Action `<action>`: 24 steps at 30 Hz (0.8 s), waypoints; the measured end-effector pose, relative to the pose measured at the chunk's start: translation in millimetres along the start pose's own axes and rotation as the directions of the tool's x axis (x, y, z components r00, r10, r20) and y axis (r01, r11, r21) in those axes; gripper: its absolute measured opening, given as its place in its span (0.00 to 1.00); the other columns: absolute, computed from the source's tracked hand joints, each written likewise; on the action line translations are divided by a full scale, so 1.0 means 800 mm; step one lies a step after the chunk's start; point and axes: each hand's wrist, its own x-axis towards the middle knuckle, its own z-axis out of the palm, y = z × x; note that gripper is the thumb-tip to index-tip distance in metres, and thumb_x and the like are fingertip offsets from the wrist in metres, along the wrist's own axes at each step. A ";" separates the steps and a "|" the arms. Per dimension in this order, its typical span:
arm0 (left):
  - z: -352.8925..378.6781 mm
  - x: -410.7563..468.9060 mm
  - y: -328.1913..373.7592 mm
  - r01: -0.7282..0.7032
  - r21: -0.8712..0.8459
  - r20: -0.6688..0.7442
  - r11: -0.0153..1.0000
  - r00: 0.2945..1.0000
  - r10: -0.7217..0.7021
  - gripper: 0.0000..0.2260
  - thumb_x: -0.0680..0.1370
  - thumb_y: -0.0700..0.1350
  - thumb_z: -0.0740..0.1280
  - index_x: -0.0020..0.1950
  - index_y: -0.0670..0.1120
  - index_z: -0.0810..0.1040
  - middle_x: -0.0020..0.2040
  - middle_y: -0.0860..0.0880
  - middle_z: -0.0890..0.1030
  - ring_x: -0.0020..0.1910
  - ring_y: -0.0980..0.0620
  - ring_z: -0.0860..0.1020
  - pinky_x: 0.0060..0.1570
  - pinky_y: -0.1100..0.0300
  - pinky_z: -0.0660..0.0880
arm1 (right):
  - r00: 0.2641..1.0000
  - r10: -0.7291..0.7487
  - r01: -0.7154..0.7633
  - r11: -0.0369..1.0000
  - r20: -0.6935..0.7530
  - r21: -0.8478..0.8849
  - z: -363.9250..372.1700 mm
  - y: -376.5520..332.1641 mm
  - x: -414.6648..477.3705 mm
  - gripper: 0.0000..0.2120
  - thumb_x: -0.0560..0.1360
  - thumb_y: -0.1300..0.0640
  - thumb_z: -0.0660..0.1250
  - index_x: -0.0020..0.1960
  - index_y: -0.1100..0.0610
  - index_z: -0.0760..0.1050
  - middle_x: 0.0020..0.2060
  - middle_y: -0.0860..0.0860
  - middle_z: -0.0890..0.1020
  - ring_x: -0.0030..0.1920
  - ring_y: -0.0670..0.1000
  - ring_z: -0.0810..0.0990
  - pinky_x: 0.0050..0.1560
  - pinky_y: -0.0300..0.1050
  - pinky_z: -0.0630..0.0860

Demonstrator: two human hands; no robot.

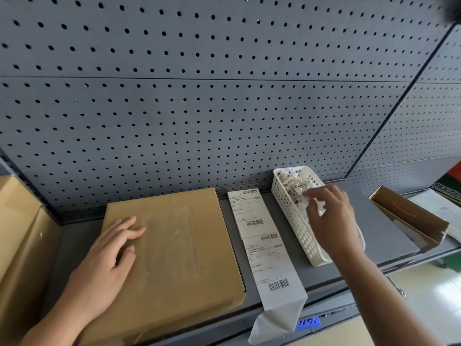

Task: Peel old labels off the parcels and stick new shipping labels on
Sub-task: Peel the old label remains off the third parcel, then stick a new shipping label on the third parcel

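A flat brown cardboard parcel lies on the grey shelf, its top bare with a faint pale patch. My left hand rests flat on its left part, fingers straight. Right of the parcel runs a strip of white shipping labels with barcodes, its end hanging over the shelf's front edge. Further right stands a white plastic basket holding crumpled label scraps. My right hand hovers over the basket with a small white scrap at its fingertips; whether the fingers pinch it is unclear.
A grey pegboard wall rises behind the shelf. Brown cardboard boxes stand at the left. An open cardboard box lies at the right end of the shelf. A blue tag sits on the shelf's front edge.
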 end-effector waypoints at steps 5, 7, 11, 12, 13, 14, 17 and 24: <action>-0.001 0.000 0.004 -0.007 0.007 -0.001 1.000 1.000 0.007 0.16 0.84 0.46 0.59 0.67 0.65 0.71 0.76 0.70 0.59 0.76 0.72 0.48 0.75 0.57 0.51 | 0.957 -0.184 0.167 0.982 0.224 0.092 0.022 -0.019 -0.058 0.09 0.77 0.62 0.67 0.55 0.52 0.80 0.52 0.42 0.77 0.49 0.40 0.77 0.52 0.34 0.74; -0.002 0.000 0.006 -0.014 0.008 -0.003 1.000 1.000 0.014 0.16 0.84 0.46 0.59 0.67 0.65 0.71 0.76 0.70 0.60 0.76 0.72 0.49 0.75 0.57 0.51 | 0.923 -0.145 0.123 0.989 0.358 0.083 0.033 -0.017 -0.082 0.11 0.78 0.57 0.66 0.59 0.49 0.78 0.55 0.39 0.75 0.52 0.38 0.76 0.55 0.36 0.76; -0.003 -0.001 0.009 -0.005 0.034 -0.017 0.999 1.000 0.005 0.16 0.83 0.47 0.60 0.67 0.64 0.72 0.77 0.69 0.61 0.75 0.74 0.50 0.74 0.57 0.53 | 0.862 0.004 0.044 0.996 0.507 -0.083 0.054 -0.002 -0.117 0.23 0.78 0.46 0.67 0.71 0.47 0.68 0.68 0.45 0.67 0.67 0.48 0.70 0.69 0.45 0.70; -0.004 -0.002 0.010 -0.003 0.041 -0.025 0.999 1.000 0.004 0.15 0.83 0.47 0.60 0.67 0.64 0.72 0.76 0.69 0.61 0.75 0.75 0.50 0.74 0.57 0.55 | 0.846 0.055 0.015 0.992 0.531 -0.126 0.058 0.002 -0.122 0.27 0.78 0.44 0.66 0.74 0.47 0.64 0.72 0.47 0.64 0.71 0.50 0.67 0.72 0.46 0.67; -0.005 -0.002 0.010 -0.005 0.049 -0.032 0.999 0.999 0.007 0.15 0.83 0.47 0.61 0.66 0.64 0.72 0.76 0.69 0.62 0.74 0.75 0.51 0.73 0.57 0.56 | 0.828 0.103 -0.014 0.987 0.551 -0.162 0.060 0.003 -0.125 0.30 0.78 0.42 0.66 0.76 0.47 0.61 0.74 0.48 0.61 0.74 0.51 0.64 0.74 0.47 0.64; -0.006 -0.003 0.011 -0.015 0.062 -0.037 0.998 0.999 0.018 0.15 0.83 0.47 0.61 0.65 0.65 0.72 0.76 0.68 0.63 0.73 0.76 0.53 0.73 0.57 0.58 | 0.811 0.140 -0.035 0.981 0.568 -0.192 0.062 0.005 -0.127 0.33 0.78 0.40 0.66 0.78 0.48 0.57 0.76 0.50 0.58 0.75 0.52 0.61 0.75 0.48 0.62; -0.009 -0.004 0.017 -0.054 0.119 -0.047 0.991 0.997 0.060 0.14 0.82 0.48 0.63 0.63 0.65 0.72 0.76 0.66 0.65 0.71 0.79 0.53 0.75 0.50 0.61 | 0.794 0.187 -0.045 0.967 0.579 -0.251 0.064 0.003 -0.126 0.40 0.76 0.38 0.67 0.79 0.49 0.51 0.77 0.51 0.58 0.76 0.54 0.59 0.75 0.49 0.60; 0.003 -0.013 0.072 -0.134 0.097 -0.053 0.986 0.989 0.140 0.13 0.80 0.56 0.58 0.63 0.63 0.76 0.73 0.71 0.65 0.72 0.68 0.64 0.68 0.50 0.71 | 0.811 0.278 -0.271 0.958 0.514 -0.091 0.071 -0.003 -0.105 0.35 0.72 0.51 0.75 0.73 0.46 0.62 0.62 0.45 0.73 0.62 0.50 0.75 0.61 0.48 0.76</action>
